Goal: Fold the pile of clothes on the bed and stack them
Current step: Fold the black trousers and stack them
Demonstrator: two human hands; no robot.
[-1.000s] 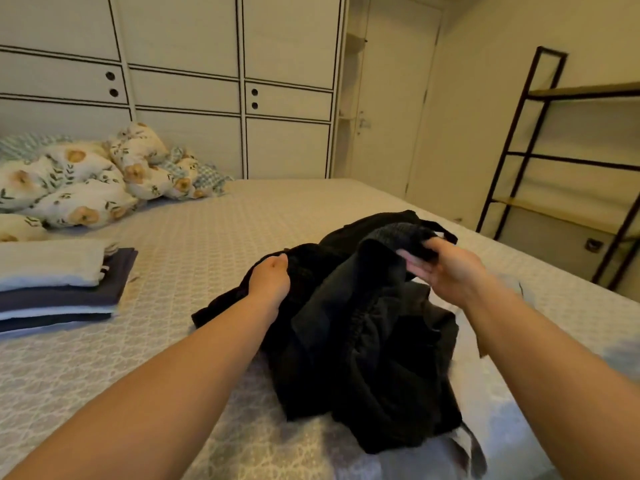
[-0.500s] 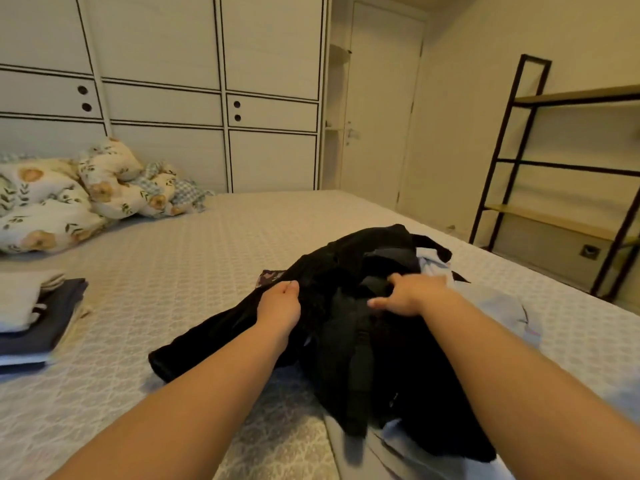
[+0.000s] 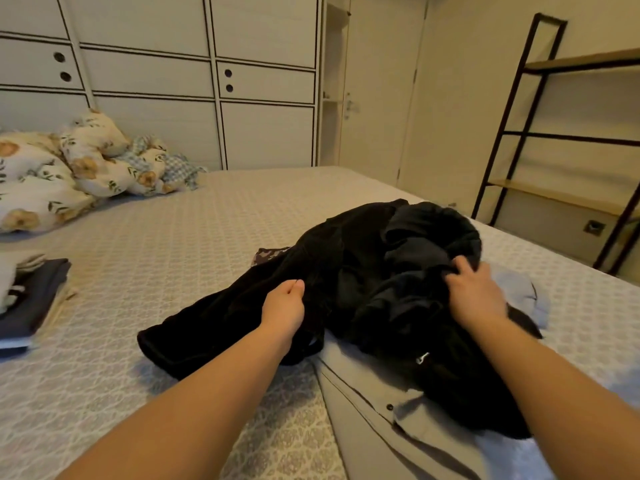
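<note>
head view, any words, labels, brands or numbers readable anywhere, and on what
None can be read.
The black garment has a small pale mark near its lower edge: too small and blurred to read.
The wardrobe doors and the folded stack show no text.

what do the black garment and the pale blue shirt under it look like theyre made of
Black garment: seems a soft, matte, fairly thick fabric, maybe velvety or corduroy-like; it slumps in heavy folds with a faint sheen. The exact weave is unclear.
Pale blue shirt: looks like thin, smooth woven cloth, perhaps cotton; it lies flat with crisp seams and a small dark button.
</note>
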